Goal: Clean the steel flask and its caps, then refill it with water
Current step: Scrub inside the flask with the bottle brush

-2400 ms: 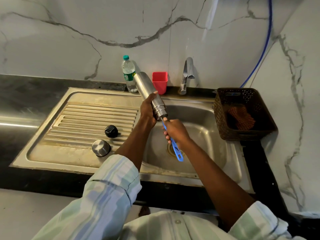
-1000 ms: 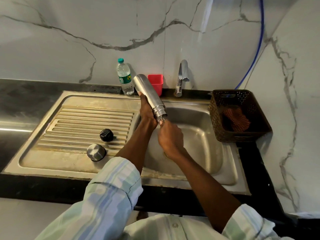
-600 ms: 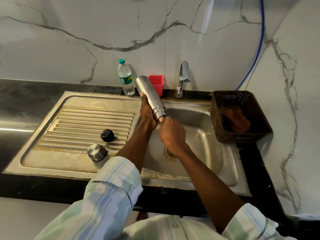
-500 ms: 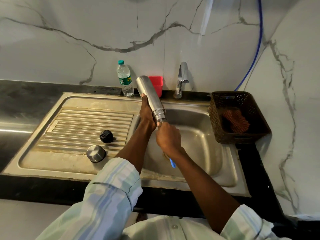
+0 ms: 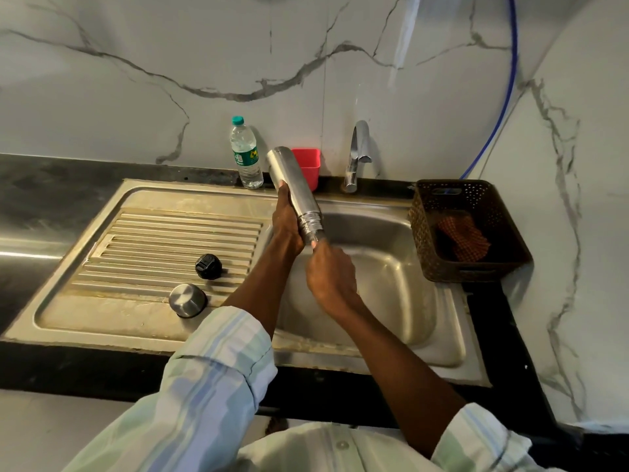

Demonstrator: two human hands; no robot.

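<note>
My left hand grips the steel flask, which is tilted with its open threaded mouth pointing down toward me over the sink basin. My right hand is curled right below the mouth, holding a bottle brush pushed into the flask; the brush is hidden by the hand. A black inner cap and a steel outer cap lie apart on the ribbed drainboard.
A tap stands behind the basin, with a red cup and a plastic water bottle to its left. A brown basket holding a checked cloth sits right of the sink. Dark countertop runs along the left.
The blue brush handle, visible below my right hand earlier, has gone up into the flask; my right hand has moved up close to the mouth. The flask stays in my left hand.
</note>
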